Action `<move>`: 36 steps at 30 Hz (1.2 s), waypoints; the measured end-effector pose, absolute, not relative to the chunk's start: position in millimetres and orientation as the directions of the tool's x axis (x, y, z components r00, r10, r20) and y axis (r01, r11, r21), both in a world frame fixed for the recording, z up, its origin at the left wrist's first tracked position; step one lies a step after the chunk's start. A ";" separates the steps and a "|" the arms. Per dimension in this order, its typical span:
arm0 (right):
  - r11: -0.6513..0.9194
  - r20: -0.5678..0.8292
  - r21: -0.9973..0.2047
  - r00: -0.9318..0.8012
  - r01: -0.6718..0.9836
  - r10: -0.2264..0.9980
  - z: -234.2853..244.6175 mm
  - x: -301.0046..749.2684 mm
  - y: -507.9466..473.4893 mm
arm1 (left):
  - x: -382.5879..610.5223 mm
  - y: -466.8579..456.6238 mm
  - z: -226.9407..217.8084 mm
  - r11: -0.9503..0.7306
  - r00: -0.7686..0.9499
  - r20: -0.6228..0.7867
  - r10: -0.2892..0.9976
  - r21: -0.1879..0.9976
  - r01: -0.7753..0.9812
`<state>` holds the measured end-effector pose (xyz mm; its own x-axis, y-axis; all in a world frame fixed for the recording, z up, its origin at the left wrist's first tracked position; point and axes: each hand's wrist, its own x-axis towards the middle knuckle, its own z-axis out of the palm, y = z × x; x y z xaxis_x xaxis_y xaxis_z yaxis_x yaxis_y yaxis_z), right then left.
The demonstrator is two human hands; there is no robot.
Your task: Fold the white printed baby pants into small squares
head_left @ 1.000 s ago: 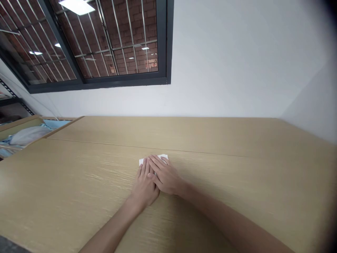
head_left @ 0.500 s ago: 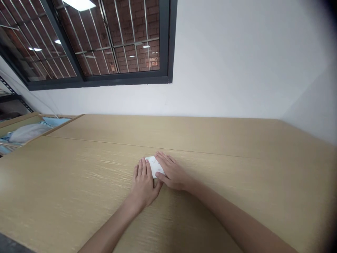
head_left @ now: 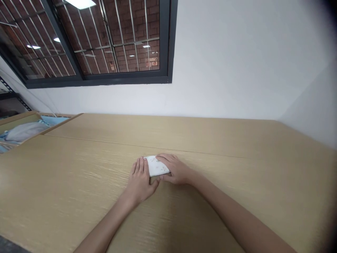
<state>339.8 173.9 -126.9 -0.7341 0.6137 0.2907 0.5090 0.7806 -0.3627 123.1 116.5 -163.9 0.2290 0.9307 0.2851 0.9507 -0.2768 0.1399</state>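
Note:
A small white folded cloth-like piece [head_left: 157,166] with a faint flower print lies flat on the light wooden tabletop; its exact kind I cannot make out. Along its left edge rests my left hand [head_left: 139,181], fingers straight and flat, thumb spread out below the piece. My right hand [head_left: 176,170] is closed around the right end, fingers over the far side and thumb at the near corner. That right end is partly hidden under the hand.
A barred window [head_left: 110,42] in a dark frame sits in the white wall [head_left: 226,63] behind the wooden surface [head_left: 79,175]. A seam runs across the board. At the far left, an open wooden compartment [head_left: 61,123] holds pale blue and white fabric.
My right hand has shifted slightly right, and more of the printed white piece shows between the hands. My left hand has moved a little left.

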 end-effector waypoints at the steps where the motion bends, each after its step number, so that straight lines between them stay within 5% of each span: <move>1: 0.780 0.299 -0.368 -0.730 0.506 0.614 -127.4 340.5 174.3 | 121.8 117.7 -164.3 -0.289 0.232 0.297 0.926 0.162 0.944; 7: 0.733 0.411 -0.480 -0.614 0.482 0.673 -129.2 336.0 176.2 | 109.8 125.3 -148.9 -0.370 0.196 0.447 0.873 0.342 0.864; 11: 0.538 0.340 -0.758 -0.481 0.369 0.808 -120.7 332.8 177.0 | 104.4 122.8 -125.2 -0.369 0.152 0.477 0.866 0.403 0.838; 16: 0.176 0.146 -0.984 -0.391 0.042 0.909 -110.6 333.0 179.6 | 112.9 111.8 -116.8 -0.202 -0.015 0.242 0.970 0.840 0.503; 19: 0.092 0.066 -0.994 -0.336 0.063 0.939 -108.2 334.9 180.9 | 120.7 105.3 -121.9 -0.149 0.027 0.149 0.988 0.923 0.355; 24: 0.146 0.085 -0.968 -0.283 0.202 0.955 -111.5 338.5 181.3 | 126.3 96.8 -122.4 -0.175 0.169 0.105 0.980 0.861 0.479; 32: 0.396 0.326 -0.788 -0.226 0.472 0.918 -112.3 334.2 178.4 | 124.6 92.9 -118.6 -0.228 0.177 0.163 0.971 0.383 0.895; 36: 0.726 0.432 -0.531 -0.597 0.438 0.676 -91.5 324.2 159.1 | 126.5 88.6 -117.4 -0.458 0.337 0.343 0.877 0.385 0.801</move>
